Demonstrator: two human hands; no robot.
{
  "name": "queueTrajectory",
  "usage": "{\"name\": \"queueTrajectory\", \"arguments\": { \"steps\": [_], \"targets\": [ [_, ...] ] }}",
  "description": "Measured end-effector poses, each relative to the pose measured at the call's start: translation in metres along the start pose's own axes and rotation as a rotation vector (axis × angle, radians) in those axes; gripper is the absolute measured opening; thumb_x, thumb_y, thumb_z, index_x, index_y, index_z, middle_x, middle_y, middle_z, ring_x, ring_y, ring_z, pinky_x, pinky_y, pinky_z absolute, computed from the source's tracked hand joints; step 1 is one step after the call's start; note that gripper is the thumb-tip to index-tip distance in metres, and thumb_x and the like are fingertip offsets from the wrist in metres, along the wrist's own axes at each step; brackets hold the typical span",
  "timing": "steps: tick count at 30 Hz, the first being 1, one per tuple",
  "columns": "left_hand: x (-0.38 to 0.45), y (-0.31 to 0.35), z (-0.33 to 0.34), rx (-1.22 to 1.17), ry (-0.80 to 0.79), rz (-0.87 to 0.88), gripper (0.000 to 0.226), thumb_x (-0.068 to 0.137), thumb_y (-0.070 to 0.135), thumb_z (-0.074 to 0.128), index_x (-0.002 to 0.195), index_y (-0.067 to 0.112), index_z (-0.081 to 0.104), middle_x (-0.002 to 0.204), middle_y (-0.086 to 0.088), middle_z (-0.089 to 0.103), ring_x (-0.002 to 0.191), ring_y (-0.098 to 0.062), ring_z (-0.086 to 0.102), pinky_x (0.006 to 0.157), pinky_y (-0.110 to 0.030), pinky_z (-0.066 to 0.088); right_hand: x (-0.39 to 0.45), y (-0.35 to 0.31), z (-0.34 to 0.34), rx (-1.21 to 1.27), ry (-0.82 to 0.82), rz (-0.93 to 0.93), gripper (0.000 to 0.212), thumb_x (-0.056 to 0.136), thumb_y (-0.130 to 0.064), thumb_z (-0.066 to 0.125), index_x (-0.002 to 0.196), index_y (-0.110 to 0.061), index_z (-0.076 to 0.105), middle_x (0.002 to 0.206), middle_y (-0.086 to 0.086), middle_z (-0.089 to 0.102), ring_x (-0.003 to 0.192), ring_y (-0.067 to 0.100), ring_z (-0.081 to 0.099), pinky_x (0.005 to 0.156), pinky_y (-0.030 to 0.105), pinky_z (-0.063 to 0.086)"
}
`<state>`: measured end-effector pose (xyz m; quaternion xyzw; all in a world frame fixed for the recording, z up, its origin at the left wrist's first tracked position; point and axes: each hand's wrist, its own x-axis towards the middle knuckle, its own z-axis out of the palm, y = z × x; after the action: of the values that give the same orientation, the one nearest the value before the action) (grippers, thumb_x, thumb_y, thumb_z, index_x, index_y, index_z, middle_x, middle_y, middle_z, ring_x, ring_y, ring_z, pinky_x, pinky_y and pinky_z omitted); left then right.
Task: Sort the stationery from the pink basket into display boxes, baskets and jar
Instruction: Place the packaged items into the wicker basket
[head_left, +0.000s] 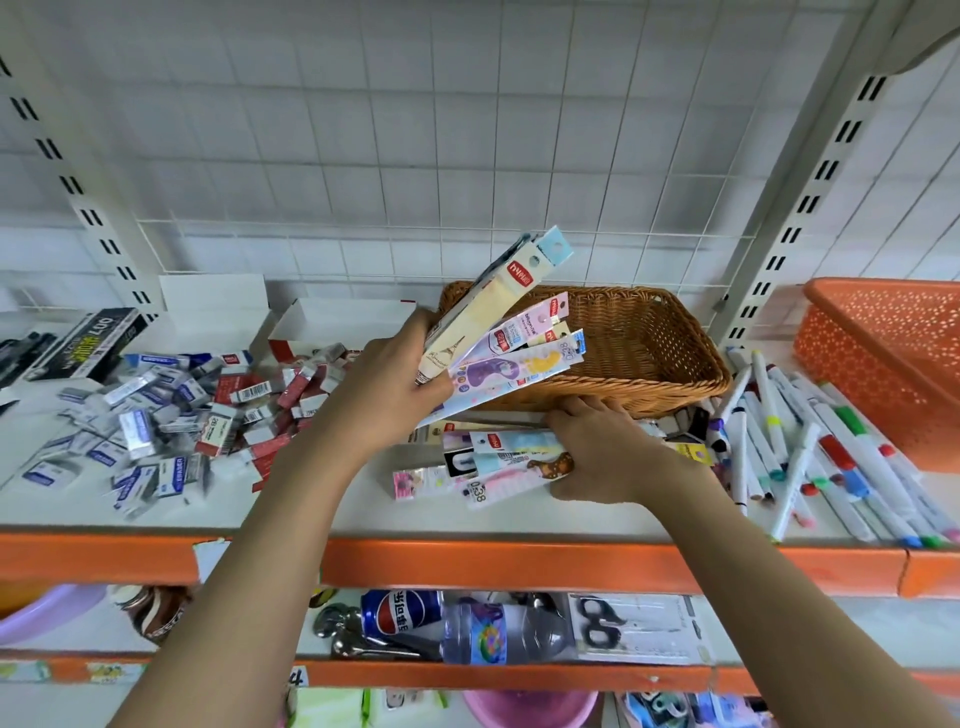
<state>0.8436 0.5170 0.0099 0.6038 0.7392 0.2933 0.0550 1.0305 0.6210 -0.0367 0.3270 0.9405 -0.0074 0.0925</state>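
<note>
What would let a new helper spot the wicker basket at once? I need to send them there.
On the upper orange-edged shelf, look at the back, just beyond the fan of pen packs in the left hand. The wicker basket is brown and woven; the basket on the right is orange perforated plastic.

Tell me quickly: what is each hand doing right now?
Left hand: grips a fan of pen packs.
Right hand: grips packs on the shelf.
</note>
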Motion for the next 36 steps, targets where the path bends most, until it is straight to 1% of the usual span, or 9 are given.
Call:
{"name": "queueTrajectory", "arguments": {
  "steps": [6,12,17,21,23,25,28,31,36],
  "targets": [
    [-0.006,-0.005,-0.008,0.008,0.027,0.0,0.036,0.095,0.019,0.05,0.126,0.008,0.036,0.128,-0.014,0.057,0.083,-0.02,0.053,0.052,-0.016,0.037,-0.004,-0.009,0.004,0.007,0.129,0.029,0.055,0.082,-0.042,0.058,0.13,-0.017,0.044,0.133,0.004,0.045,0.127,0.027,0.04,0.106,0.039,0.029],
    [-0.009,-0.005,-0.017,0.012,0.044,-0.027,0.034,0.095,0.022,0.05,0.124,0.01,0.037,0.129,-0.012,0.055,0.093,-0.025,0.059,0.059,-0.029,0.048,-0.006,-0.013,0.003,-0.04,0.403,-0.05,0.046,0.077,-0.03,0.064,0.119,-0.022,0.05,0.108,-0.003,0.065,0.108,0.023,0.058,0.094,0.031,0.036],
    [-0.003,0.0,-0.026,0.047,0.066,-0.03,0.039,0.096,0.023,0.048,0.13,0.01,0.035,0.134,-0.009,0.053,0.103,-0.023,0.057,0.053,-0.01,0.033,-0.005,-0.013,0.006,-0.035,0.515,-0.095,0.052,0.052,-0.023,0.08,0.101,-0.017,0.063,0.082,0.0,0.069,0.076,0.026,0.066,0.07,0.033,0.05],
    [0.004,0.003,-0.037,0.057,0.105,-0.009,0.039,0.096,0.022,0.048,0.131,0.012,0.035,0.131,-0.01,0.054,0.085,-0.014,0.048,0.049,-0.012,0.034,-0.004,-0.025,-0.004,-0.08,0.651,-0.095,0.051,0.043,-0.022,0.08,0.092,-0.019,0.065,0.074,-0.003,0.065,0.065,0.025,0.064,0.059,0.028,0.046],
    [0.007,0.001,-0.04,0.009,0.123,-0.012,0.035,0.095,0.021,0.049,0.127,0.012,0.036,0.127,-0.012,0.055,0.087,-0.019,0.051,0.058,-0.029,0.042,-0.003,-0.025,-0.011,-0.091,0.683,-0.078,0.05,0.04,-0.02,0.081,0.087,-0.019,0.064,0.07,-0.004,0.063,0.06,0.025,0.062,0.057,0.027,0.044],
    [0.008,-0.001,-0.043,0.002,0.144,-0.016,0.032,0.095,0.02,0.049,0.124,0.012,0.038,0.122,-0.012,0.057,0.088,-0.023,0.053,0.063,-0.031,0.039,-0.003,-0.021,-0.016,-0.087,0.704,-0.066,0.052,0.037,-0.018,0.083,0.086,-0.019,0.064,0.069,-0.003,0.062,0.058,0.026,0.062,0.057,0.028,0.044],
    [0.011,-0.001,-0.047,-0.01,0.176,-0.014,0.03,0.095,0.019,0.049,0.122,0.01,0.04,0.121,-0.013,0.058,0.089,-0.026,0.053,0.066,-0.032,0.039,-0.004,-0.013,-0.028,-0.099,0.728,-0.05,0.055,0.037,-0.018,0.085,0.088,-0.018,0.065,0.072,-0.002,0.063,0.059,0.026,0.064,0.057,0.029,0.047],
    [0.016,0.001,-0.048,-0.023,0.191,-0.003,0.03,0.096,0.019,0.048,0.123,0.011,0.039,0.116,-0.013,0.058,0.079,-0.021,0.048,0.055,-0.03,0.033,-0.005,-0.005,-0.042,-0.124,0.752,-0.05,0.053,0.04,-0.02,0.087,0.088,-0.018,0.065,0.069,-0.001,0.063,0.057,0.027,0.063,0.057,0.029,0.047],
    [0.038,0.008,-0.045,0.042,0.133,0.041,0.039,0.097,0.021,0.047,0.133,0.011,0.034,0.134,-0.011,0.051,0.084,-0.017,0.051,0.049,-0.017,0.032,-0.008,0.013,-0.057,-0.182,0.789,-0.027,0.048,0.039,-0.025,0.09,0.079,-0.019,0.064,0.062,-0.004,0.062,0.053,0.025,0.061,0.054,0.026,0.045]
  ]
}}
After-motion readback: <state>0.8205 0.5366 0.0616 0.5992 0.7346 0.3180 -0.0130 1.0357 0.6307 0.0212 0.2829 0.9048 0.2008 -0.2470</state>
